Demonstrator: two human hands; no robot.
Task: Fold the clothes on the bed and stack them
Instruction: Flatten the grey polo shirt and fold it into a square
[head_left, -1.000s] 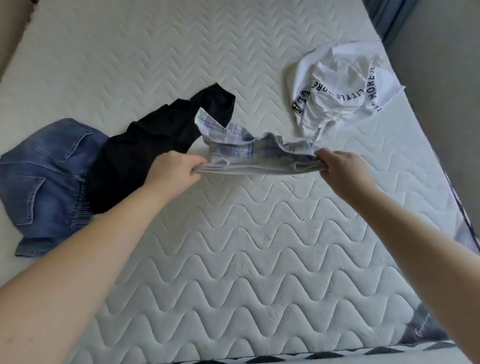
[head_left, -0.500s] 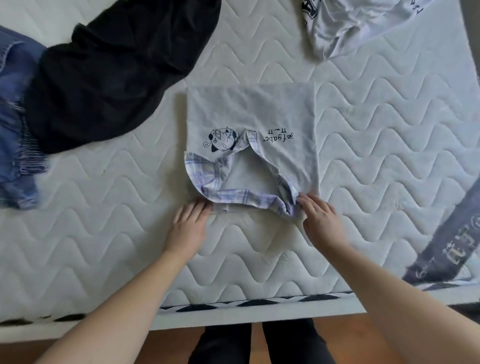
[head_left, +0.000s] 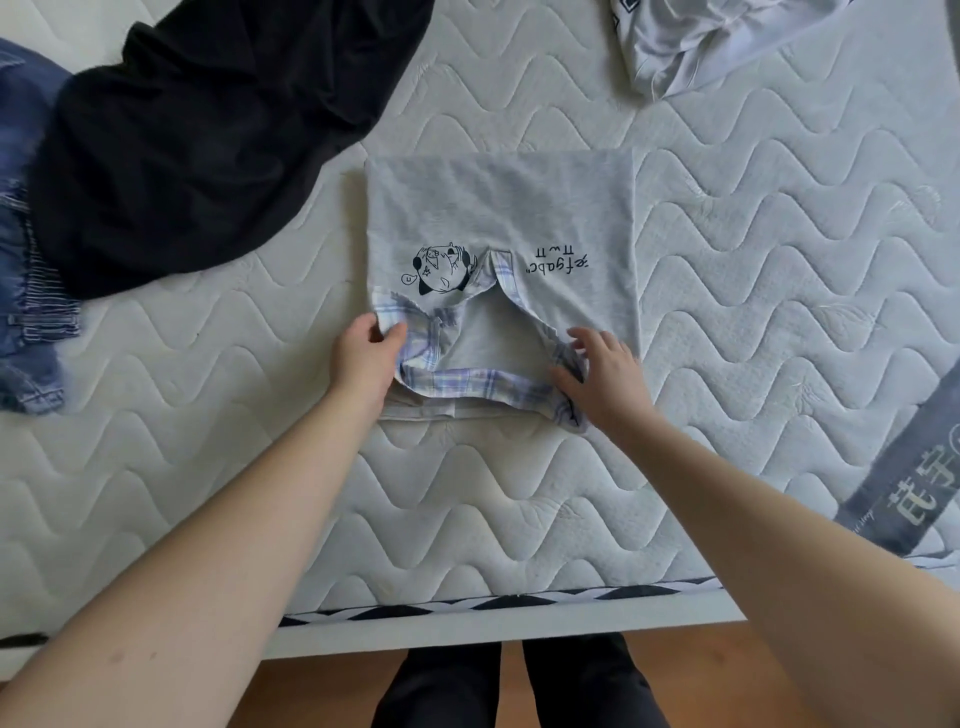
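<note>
**On the bed, a folded grey shirt under both hands**

Near the bed's (head_left: 727, 364) front edge lies the grey shirt (head_left: 498, 213), folded square, plaid collar (head_left: 467, 379) toward the person. The left hand (head_left: 363, 358) pinches the collar's left corner; the right hand (head_left: 602, 374) rests on the right side, fingers spread. A black garment (head_left: 208, 130) and jeans (head_left: 26, 234) lie left, a white shirt (head_left: 691, 41) far right.

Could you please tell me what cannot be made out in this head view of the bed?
- Jeans: cut off by the left edge, partly under the black garment.
- White shirt: cut off by the top edge, print unreadable.
- Grey shirt: sleeves folded out of sight.
- Left hand: its fingertips are hidden in the plaid collar.
</note>
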